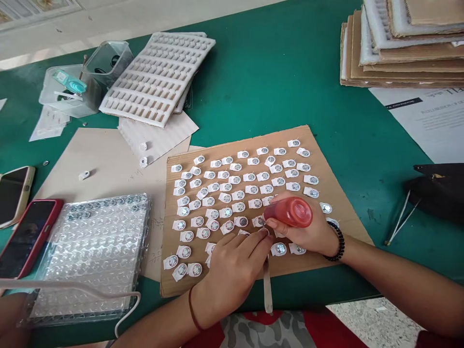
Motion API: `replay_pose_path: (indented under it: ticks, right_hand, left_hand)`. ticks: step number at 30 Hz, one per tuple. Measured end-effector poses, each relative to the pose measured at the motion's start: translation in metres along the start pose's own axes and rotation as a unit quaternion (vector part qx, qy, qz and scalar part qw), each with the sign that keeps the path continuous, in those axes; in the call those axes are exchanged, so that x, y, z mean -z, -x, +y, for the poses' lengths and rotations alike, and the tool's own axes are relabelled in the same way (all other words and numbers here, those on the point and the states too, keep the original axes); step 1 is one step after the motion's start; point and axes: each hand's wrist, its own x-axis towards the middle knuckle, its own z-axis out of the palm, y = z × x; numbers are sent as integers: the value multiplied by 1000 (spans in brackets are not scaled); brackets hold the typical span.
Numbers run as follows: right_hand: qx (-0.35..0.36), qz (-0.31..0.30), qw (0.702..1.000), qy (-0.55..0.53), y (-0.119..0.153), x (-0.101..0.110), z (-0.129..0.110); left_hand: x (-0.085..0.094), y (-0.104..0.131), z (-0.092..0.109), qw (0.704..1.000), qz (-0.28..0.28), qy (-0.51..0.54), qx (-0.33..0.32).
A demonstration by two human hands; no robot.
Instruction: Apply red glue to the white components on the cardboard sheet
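My right hand (319, 232) is wrapped round a red squeeze bottle (288, 211), tipped with its base up and its tip pointing down at the small round parts. My left hand (232, 266) is closed beside it, its fingertips close to the bottle's tip. From under those fingers the flat metal end of tweezers (267, 287) sticks out towards me; their points are hidden. Many small round metallic parts on white tabs (226, 212) lie in rough rows on a cardboard sheet (290, 268). Some of them are covered by my hands.
On the left are a clear moulded tray (90, 261), a red-cased phone (29, 237), another phone (14, 193) and a white cable (90, 290). Foam trays (159, 72) and plastic tubs (108, 58) stand behind. Stacked cardboard (398, 63), a black pouch (442, 193) and other tweezers (398, 222) lie right.
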Motion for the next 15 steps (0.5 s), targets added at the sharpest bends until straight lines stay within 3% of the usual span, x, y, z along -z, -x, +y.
replay_pose_path:
  ticks: [15]
  right_hand:
    - [6, 8, 1000, 16, -1, 2, -2]
  left_hand:
    - [6, -2, -1, 1000, -11, 15, 0]
